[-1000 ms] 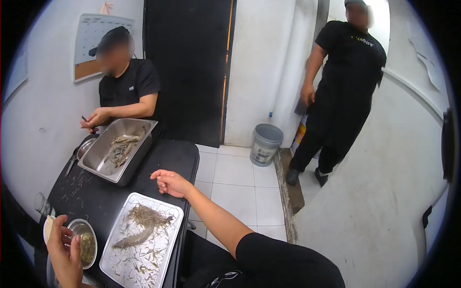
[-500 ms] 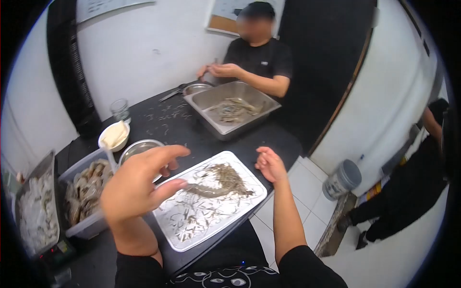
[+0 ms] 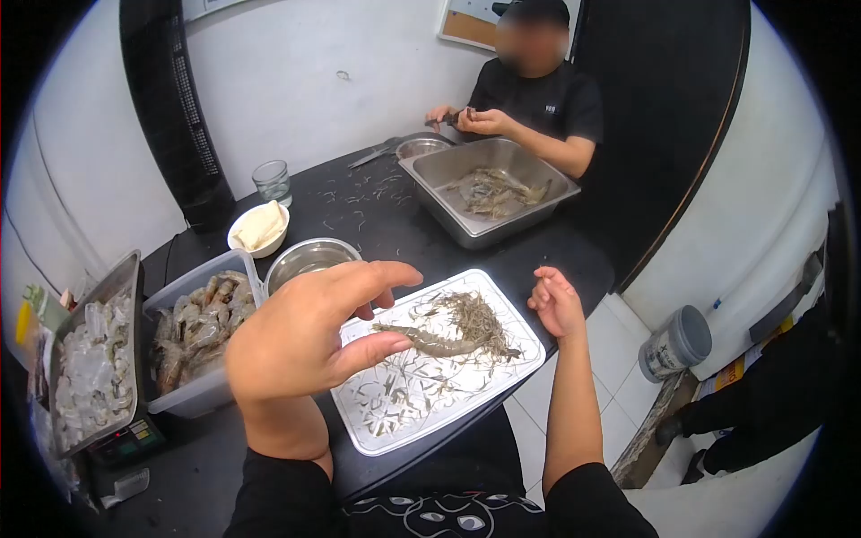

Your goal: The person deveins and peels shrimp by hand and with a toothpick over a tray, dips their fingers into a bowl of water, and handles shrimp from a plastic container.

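Observation:
A white tray (image 3: 437,432) lies in front of me, strewn with thin shrimp legs and feelers. One whole shrimp (image 3: 439,344) rests on it beside a heap of trimmings (image 3: 478,321). My left hand (image 3: 300,332) hovers over the tray's left side, thumb and fingers apart and holding nothing I can see. In the picture its thumb tip overlaps the shrimp's left end; whether they touch is unclear. At the tray's right edge, my right hand (image 3: 556,303) is raised with its fingers curled together. What they pinch, if anything, is too small to make out.
Left are a plastic tub of shrimp (image 3: 204,327), a tray of ice (image 3: 94,368) on a scale, a steel bowl (image 3: 314,255), a white bowl (image 3: 260,229) and a glass (image 3: 273,182). Across the table a co-worker (image 3: 538,99) handles something behind a steel pan (image 3: 489,190).
The view has swung left, so the table's contents appear farther right. Both my hands keep nearly the same poses beside the tray. The co-worker's hands remain raised together.

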